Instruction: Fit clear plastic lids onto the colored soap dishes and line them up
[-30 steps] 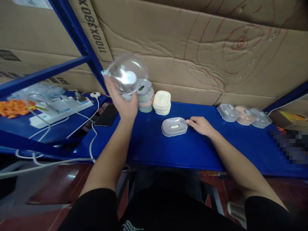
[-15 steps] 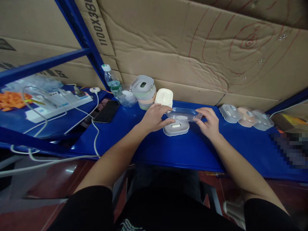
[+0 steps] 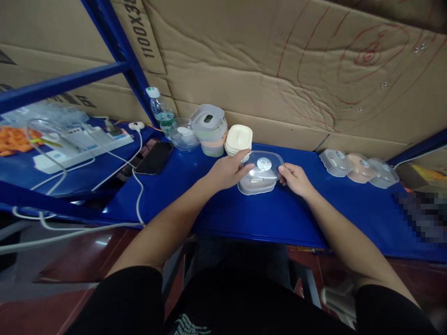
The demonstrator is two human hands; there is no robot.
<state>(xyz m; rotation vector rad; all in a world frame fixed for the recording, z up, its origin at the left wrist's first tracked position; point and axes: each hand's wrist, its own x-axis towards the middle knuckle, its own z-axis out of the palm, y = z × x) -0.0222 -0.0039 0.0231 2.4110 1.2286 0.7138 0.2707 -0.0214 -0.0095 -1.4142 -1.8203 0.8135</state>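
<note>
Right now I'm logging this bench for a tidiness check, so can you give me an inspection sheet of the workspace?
Surface: blue shelf, bare at the front.
Job's things: clear lid on grey tray.
Clutter: stacked trays, cream stack, clear lids, water bottle, phone, three finished boxes, orange pieces.
Hands: left hand and right hand grip the lid's opposite ends.
Cables: white cables from power strip, hanging over the edge.
Surroundings: cardboard wall, blue frame.
</note>
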